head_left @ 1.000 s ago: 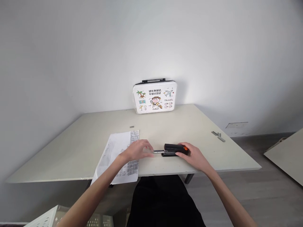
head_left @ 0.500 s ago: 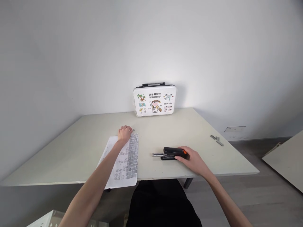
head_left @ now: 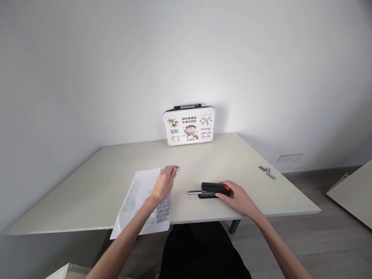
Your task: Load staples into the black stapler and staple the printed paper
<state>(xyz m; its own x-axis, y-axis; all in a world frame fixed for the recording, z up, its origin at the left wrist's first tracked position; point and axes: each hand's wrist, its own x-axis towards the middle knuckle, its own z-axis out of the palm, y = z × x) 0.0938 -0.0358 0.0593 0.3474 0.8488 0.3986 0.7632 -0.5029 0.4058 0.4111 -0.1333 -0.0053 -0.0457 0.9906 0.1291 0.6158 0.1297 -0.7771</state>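
Observation:
My left hand (head_left: 165,182) is in the air over the upper right part of a printed sheet of paper (head_left: 139,190), its fingers pinched on a small grey strip of staples (head_left: 178,169). On the table, a black stapler (head_left: 213,188) with an orange patch lies with its metal staple tray (head_left: 194,192) slid out toward the left. Around the rear end of that stapler my right hand (head_left: 236,197) is closed, thumb on the near side and fingers on the far side.
Several grey staple strips (head_left: 266,171) lie near the right edge of the pale table (head_left: 116,159). A white case (head_left: 190,126) with cartoon prints and a black handle stands against the wall. The paper overhangs the front edge.
My left hand has picked up the strip of staples from beyond the paper and brought it right and nearer me. The paper's lower left corner now spreads further left. My right hand stays on the stapler.

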